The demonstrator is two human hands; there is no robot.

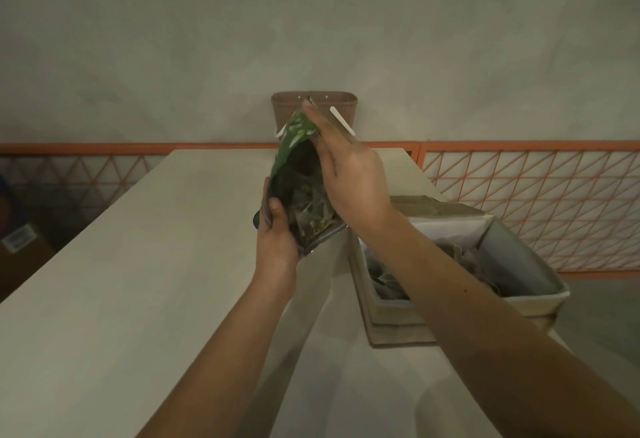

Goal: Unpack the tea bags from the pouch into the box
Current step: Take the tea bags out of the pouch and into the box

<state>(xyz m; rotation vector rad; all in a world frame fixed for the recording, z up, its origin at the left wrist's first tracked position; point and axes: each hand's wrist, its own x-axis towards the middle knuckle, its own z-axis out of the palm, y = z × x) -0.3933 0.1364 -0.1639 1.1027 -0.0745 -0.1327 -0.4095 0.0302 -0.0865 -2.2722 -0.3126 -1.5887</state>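
A green pouch [294, 146] with a dark, open inside is held up over the table, mouth toward me. Tea bags [310, 209] show in its lower part. My left hand [277, 233] grips the pouch's near bottom edge, thumb on the inside. My right hand [346, 167] holds the far upper rim, its fingertips pinching the top edge and spreading the mouth. To the right stands an open cardboard box [519, 254] with a pale lining; several tea bags [388, 281] lie inside it, partly hidden by my right forearm.
The pale table [138, 264] stretches left and forward. A brown woven basket [287, 108] hangs on the grey wall behind. An orange mesh fence [519, 195] runs along the right and the back. A cardboard carton [20, 247] sits low at the far left.
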